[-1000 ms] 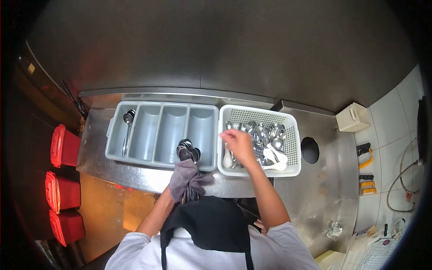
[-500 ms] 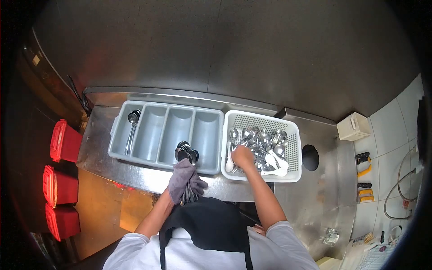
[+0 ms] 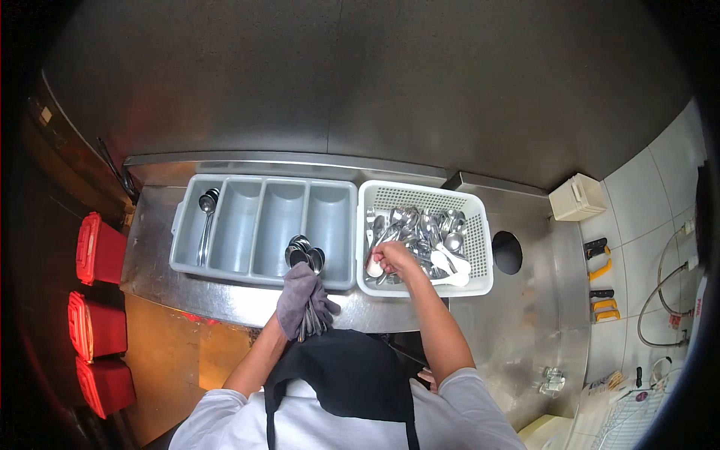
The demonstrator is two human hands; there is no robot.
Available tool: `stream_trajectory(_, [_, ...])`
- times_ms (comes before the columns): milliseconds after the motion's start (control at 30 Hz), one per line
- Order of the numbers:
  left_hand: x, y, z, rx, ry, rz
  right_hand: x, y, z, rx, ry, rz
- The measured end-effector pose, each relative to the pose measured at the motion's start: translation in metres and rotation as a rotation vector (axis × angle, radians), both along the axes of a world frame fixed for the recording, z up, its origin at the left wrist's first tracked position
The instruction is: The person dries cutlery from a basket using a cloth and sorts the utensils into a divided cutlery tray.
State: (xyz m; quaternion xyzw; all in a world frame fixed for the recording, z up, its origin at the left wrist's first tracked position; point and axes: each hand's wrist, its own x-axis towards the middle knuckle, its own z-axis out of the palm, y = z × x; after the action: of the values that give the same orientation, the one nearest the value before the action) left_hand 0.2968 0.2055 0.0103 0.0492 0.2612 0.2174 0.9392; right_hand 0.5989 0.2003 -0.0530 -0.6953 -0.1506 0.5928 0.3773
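Note:
My left hand (image 3: 296, 304), covered by a grey-purple cloth (image 3: 297, 289), is closed around a bunch of metal spoons (image 3: 301, 255). Their bowls stick up past the cloth, over the front edge of the grey divided cutlery tray (image 3: 196, 268); handles show below. My right hand (image 3: 395, 259) is inside the white perforated basket (image 3: 480, 281), fingers curled and pressed together among the cutlery. What they grip is hidden. Metal spoons (image 3: 409, 217) and white soup spoons (image 3: 454, 278) lie jumbled around it. A few metal spoons (image 3: 205, 217) rest in the tray's leftmost compartment.
Tray and basket sit side by side on a steel counter (image 3: 517, 322) with a round hole (image 3: 507, 253) to the right. Three red lidded bins (image 3: 101, 247) stand at left. Yellow-and-black-handled tools (image 3: 600, 259) and a beige box (image 3: 577, 198) are at right.
My right hand has drawn slightly toward the basket's front left, its fingers now visibly curled. The whole view has shifted a little. My left hand keeps hold of the cloth and spoons.

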Motion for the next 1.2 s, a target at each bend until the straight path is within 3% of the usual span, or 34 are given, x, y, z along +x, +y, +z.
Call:
stream_trajectory(67, [-0.002,-0.001,-0.010,-0.138,-0.144,-0.017,-0.004,0.005,-0.002,0.027,0.003,-0.028])
stream_trajectory(167, [0.002,-0.005,-0.014,0.126,0.084,0.072,-0.004,0.014,-0.017,0.073,-0.087,0.068])
stream_trajectory(200, [0.002,-0.004,-0.008,0.111,0.099,0.028,-0.005,0.013,-0.014,0.104,-0.094,0.043])
stream_trajectory(267, [0.002,-0.002,0.007,0.080,0.126,-0.054,-0.007,0.004,0.005,0.148,-0.076,-0.006])
stream_trajectory(467, [-0.003,0.004,-0.017,-0.169,0.008,0.009,-0.038,-0.053,0.091,0.339,-0.193,0.018])
stream_trajectory(567, [0.006,0.001,0.012,0.011,0.143,0.129,-0.085,-0.074,0.109,0.412,-0.097,0.077])
stream_trajectory(600, [-0.002,0.002,-0.012,0.034,0.057,0.023,-0.103,-0.076,0.110,0.455,-0.032,0.076])
stream_trajectory(700, [0.010,-0.001,0.018,0.229,0.275,0.072,-0.131,-0.072,0.115,0.370,-0.137,0.309])
stream_trajectory(733, [0.003,-0.001,0.003,0.249,0.126,0.037,-0.125,-0.070,0.114,0.442,-0.393,0.294])
stream_trajectory(833, [0.001,0.002,0.013,0.334,0.057,0.040,-0.059,-0.055,0.080,0.470,-1.159,0.287])
stream_trajectory(867, [0.002,0.001,0.021,0.478,0.168,0.062,-0.029,-0.050,0.054,0.495,-1.420,0.274])
stream_trajectory(933, [-0.002,0.000,0.007,0.004,-0.083,0.007,0.018,-0.044,0.042,0.429,-1.647,0.461])
stream_trajectory(967, [-0.005,-0.001,0.002,-0.232,-0.206,-0.019,0.034,-0.044,0.033,0.451,-1.644,0.542])
stream_trajectory(1067, [-0.011,-0.001,0.001,-0.042,-0.238,-0.028,0.069,-0.035,0.010,0.558,-1.667,0.734])
stream_trajectory(1200, [-0.017,-0.008,0.004,-0.034,-0.189,-0.036,0.075,-0.017,0.049,0.669,-1.631,0.852])
